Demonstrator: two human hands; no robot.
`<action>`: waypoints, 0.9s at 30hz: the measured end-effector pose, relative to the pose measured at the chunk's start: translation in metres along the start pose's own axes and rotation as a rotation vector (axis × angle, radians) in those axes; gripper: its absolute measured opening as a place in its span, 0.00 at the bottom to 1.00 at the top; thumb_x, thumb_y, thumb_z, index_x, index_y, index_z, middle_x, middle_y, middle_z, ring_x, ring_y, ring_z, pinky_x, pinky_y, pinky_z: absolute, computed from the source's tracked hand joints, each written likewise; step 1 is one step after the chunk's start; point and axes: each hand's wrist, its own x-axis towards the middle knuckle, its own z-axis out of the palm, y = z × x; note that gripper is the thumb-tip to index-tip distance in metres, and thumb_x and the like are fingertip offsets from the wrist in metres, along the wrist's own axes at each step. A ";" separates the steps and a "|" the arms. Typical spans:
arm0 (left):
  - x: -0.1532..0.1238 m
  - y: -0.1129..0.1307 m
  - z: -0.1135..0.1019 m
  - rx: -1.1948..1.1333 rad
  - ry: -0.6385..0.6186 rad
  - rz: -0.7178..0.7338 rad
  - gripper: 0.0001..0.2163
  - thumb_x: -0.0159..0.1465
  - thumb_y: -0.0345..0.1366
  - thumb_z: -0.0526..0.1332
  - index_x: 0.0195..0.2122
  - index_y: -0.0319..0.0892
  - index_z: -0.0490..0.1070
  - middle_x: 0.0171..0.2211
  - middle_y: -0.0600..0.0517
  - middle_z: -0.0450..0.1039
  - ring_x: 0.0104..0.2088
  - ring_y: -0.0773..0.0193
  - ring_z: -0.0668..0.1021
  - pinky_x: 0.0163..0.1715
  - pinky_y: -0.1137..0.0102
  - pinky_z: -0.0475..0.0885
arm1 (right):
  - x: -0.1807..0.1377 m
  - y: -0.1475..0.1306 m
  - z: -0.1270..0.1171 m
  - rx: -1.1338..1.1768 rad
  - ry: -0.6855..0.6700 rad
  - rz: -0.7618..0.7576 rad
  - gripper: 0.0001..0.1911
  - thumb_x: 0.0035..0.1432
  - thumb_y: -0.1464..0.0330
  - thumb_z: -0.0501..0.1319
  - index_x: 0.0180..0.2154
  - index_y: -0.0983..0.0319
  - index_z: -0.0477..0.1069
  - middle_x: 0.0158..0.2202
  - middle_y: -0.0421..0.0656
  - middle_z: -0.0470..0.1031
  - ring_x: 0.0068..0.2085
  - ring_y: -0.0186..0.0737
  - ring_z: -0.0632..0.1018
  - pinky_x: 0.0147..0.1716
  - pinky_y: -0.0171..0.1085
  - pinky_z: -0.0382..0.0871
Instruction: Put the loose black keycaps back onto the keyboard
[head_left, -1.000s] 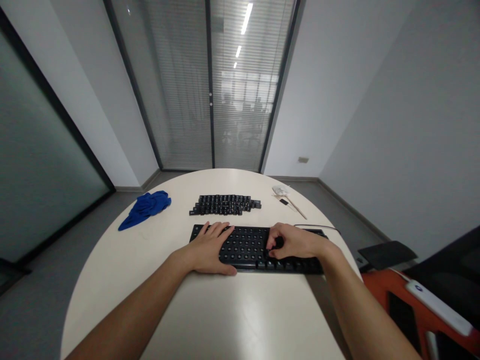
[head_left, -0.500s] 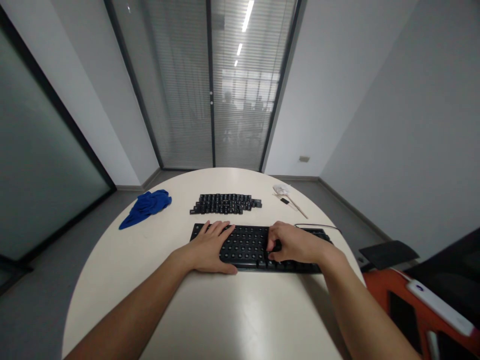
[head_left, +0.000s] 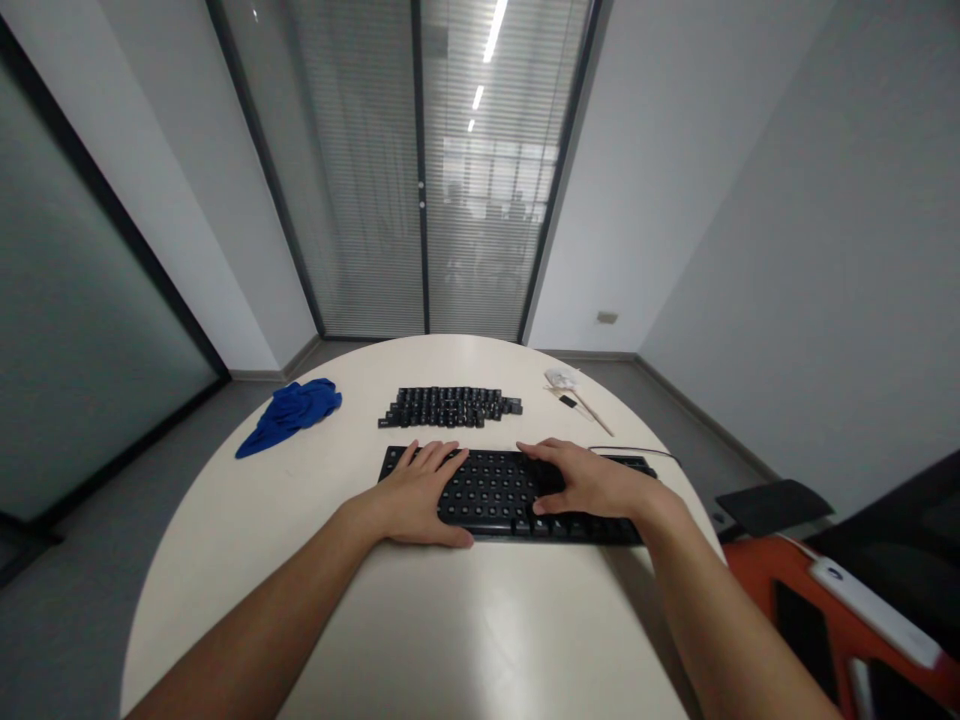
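Note:
A black keyboard [head_left: 491, 490] lies across the table, much of its left and middle part bare of keycaps, with rows of small round key stems showing. My left hand [head_left: 421, 495] rests flat over its left end, fingers spread and thumb along the near edge. Over the right half is my right hand [head_left: 589, 482], its thumb and forefinger apart with no object visible between them; the hand hides the keys beneath. Beyond the keyboard, several loose black keycaps [head_left: 450, 408] are laid out in rows.
A blue cloth [head_left: 292, 415] lies at the table's left. Back right are a brush-like stick [head_left: 596, 415] with a whitish end and a small black piece [head_left: 568, 401]. The keyboard's cable [head_left: 637, 449] runs off right. An orange seat [head_left: 795, 585] holds a white power strip [head_left: 874, 610].
My right hand's fingers have opened from a pinch over the keyboard, the forefinger reaching forward and left. My left hand stays in place.

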 end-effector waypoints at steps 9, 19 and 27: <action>0.001 0.000 0.002 0.005 -0.010 -0.017 0.56 0.50 0.65 0.66 0.72 0.41 0.46 0.73 0.39 0.43 0.71 0.35 0.48 0.70 0.45 0.39 | 0.005 0.011 0.002 -0.024 -0.055 0.105 0.49 0.47 0.51 0.70 0.67 0.62 0.62 0.67 0.53 0.63 0.67 0.64 0.63 0.67 0.55 0.52; 0.001 -0.001 0.003 0.011 0.002 0.005 0.55 0.51 0.66 0.64 0.72 0.43 0.45 0.73 0.38 0.43 0.71 0.34 0.49 0.69 0.42 0.40 | 0.005 0.013 0.001 -0.003 -0.064 0.177 0.52 0.44 0.49 0.71 0.67 0.62 0.61 0.65 0.54 0.66 0.65 0.63 0.66 0.65 0.54 0.57; 0.002 -0.002 0.005 -0.001 0.012 0.011 0.55 0.50 0.67 0.64 0.72 0.44 0.45 0.73 0.38 0.43 0.71 0.34 0.49 0.68 0.41 0.40 | 0.004 0.007 0.000 0.009 -0.071 0.198 0.51 0.45 0.51 0.71 0.67 0.62 0.61 0.65 0.54 0.66 0.65 0.62 0.66 0.65 0.53 0.56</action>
